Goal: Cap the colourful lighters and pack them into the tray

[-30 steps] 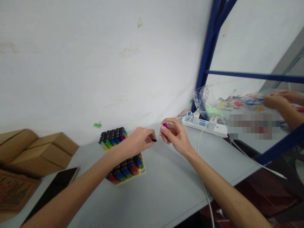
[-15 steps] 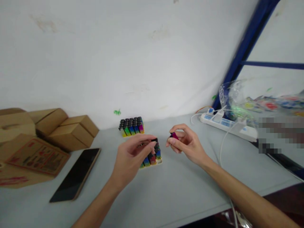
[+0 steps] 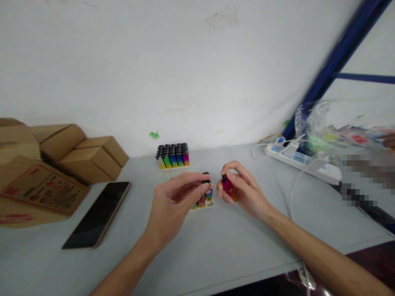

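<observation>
A lighter (image 3: 228, 187) with a black top and a magenta body fading to orange is gripped in my right hand (image 3: 242, 189), fingers curled round it. My left hand (image 3: 173, 205) reaches over the nearer tray (image 3: 210, 203) of multicoloured lighters and covers much of it. Its thumb and index finger are pinched together at a small dark piece, too hidden to name. One slot at the tray's near right corner shows no lighter. Farther back, by the wall, stands a second block of lighters (image 3: 173, 156), black tops up, in green, blue and magenta.
Brown cardboard boxes (image 3: 89, 164) crowd the left, with a dark phone (image 3: 97, 216) lying beside them. At the right are a white power strip (image 3: 304, 164), its cable (image 3: 291, 197), a clear plastic bag (image 3: 321, 123) and a blue metal frame (image 3: 333, 65). Another person's hand (image 3: 388, 140) shows at the right edge.
My right hand has turned the lighter, so more of its magenta and orange body shows. My left hand stays pinched over the near tray. The whole view has shifted slightly.
</observation>
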`<state>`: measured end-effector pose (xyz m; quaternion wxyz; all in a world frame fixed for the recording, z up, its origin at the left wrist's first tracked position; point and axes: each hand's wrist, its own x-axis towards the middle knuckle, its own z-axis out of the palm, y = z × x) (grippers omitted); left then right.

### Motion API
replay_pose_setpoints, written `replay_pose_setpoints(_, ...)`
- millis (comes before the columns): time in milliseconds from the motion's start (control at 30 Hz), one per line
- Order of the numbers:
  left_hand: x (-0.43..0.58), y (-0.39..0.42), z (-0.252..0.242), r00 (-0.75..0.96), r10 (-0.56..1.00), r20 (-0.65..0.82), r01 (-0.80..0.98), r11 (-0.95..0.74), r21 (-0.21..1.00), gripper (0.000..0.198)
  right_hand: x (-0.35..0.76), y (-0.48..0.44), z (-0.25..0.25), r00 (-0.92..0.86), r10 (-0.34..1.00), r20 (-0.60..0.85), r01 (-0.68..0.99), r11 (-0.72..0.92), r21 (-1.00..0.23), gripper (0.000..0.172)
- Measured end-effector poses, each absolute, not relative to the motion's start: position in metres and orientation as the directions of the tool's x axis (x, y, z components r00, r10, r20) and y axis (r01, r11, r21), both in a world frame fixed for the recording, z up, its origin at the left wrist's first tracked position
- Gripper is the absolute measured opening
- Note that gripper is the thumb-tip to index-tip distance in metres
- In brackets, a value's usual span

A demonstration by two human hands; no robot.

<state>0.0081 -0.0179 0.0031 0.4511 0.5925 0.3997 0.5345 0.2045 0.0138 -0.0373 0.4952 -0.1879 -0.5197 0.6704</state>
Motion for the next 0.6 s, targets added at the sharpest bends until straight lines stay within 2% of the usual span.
replay_pose_setpoints(233,0.022,-0.016,0.007,0.055,0.940,0.338,-0.010,-0.338,0.941,0.022,0.204,0.013,-0.037,-0.409,0.854,0.323,-0.492,0.092,-0.866,0.013)
replay_pose_setpoints(433,0.027,-0.014,0.005,0.095,0.914,0.395,0.068,-0.402,0.913,0.011,0.204,0.012,-0.040,-0.413,0.829,0.377,-0.487,0.149,-0.861,0.012)
replay_pose_setpoints(600,0.026,-0.013,0.001,0.067,0.915,0.399,0.145,-0.404,0.903,0.012,0.203,0.010,-0.039,-0.404,0.828,0.389,-0.473,0.174,-0.864,0.014)
